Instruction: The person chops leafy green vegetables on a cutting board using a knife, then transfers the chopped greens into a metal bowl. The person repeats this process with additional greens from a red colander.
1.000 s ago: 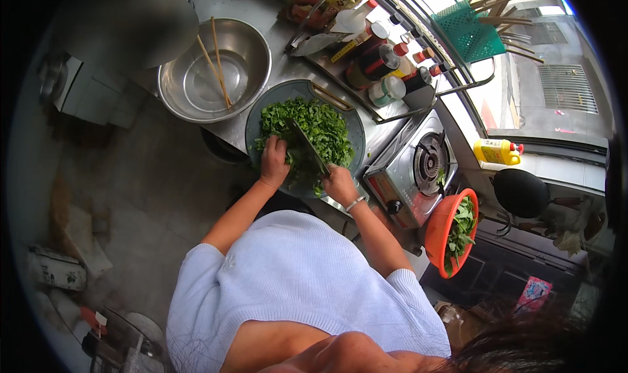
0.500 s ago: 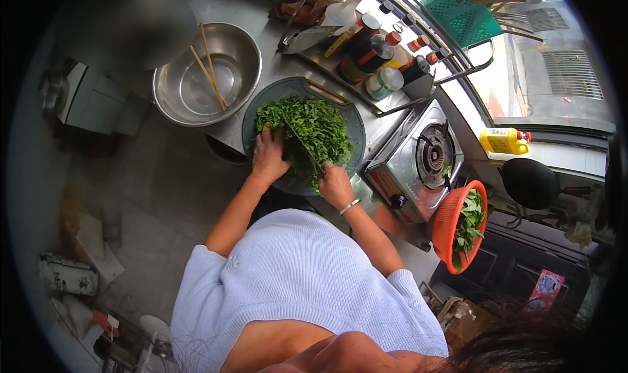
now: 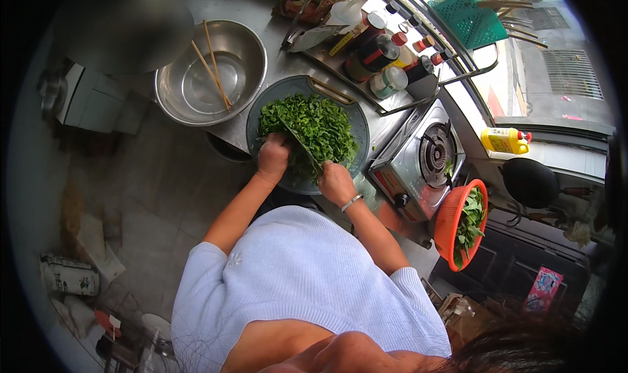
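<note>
A heap of chopped leafy greens [image 3: 313, 119] lies on a round grey-green cutting board [image 3: 362, 130]. Across the near side of the heap slants a kitchen knife [image 3: 300, 142], its dark blade seen nearly edge-on. My right hand [image 3: 337, 182], with a bracelet at the wrist, is closed round the handle, which the fingers mostly hide. By the blade's far-left end is my left hand [image 3: 273, 158], its fingers curled closed against the greens. Whatever those fingers hold is hidden; whether they touch the blade I cannot tell.
Left of the board stands a steel basin [image 3: 243, 98] with chopsticks [image 3: 212, 69] in it. Seasoning bottles [image 3: 378, 58] fill a rack behind. To the right are a gas stove [image 3: 418, 167] and an orange basket [image 3: 449, 228] of leaves. A dark blurred round shape [image 3: 121, 26] hangs at upper left.
My left hand's fingers, spread beside the blade before, are now curled closed. The right hand keeps hold of the knife. The whole view has shifted slightly.
</note>
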Tool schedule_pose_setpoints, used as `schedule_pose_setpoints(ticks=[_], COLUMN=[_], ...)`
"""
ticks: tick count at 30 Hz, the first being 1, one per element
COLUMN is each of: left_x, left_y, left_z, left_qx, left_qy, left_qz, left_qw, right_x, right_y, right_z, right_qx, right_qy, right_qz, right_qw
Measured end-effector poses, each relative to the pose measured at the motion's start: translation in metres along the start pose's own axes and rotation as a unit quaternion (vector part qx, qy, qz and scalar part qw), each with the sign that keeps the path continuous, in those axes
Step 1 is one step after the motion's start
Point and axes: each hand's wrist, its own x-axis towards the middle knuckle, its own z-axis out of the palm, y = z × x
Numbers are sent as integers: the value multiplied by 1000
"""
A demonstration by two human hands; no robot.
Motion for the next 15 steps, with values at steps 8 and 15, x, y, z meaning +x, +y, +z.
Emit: schedule_pose_setpoints(ticks=[8,15], left_x=[-2,0], left_y=[-5,-11], left_z=[10,8], left_qx=[23,10], left_qy=[-36,-66], left_qz=[34,60], left_qw=[998,996], right_x=[40,43], right_y=[13,12], right_z=[1,32], right_qx=[-47,-22], right_qy=[-153,-68], right_qz=[11,61], right_qw=[987,996])
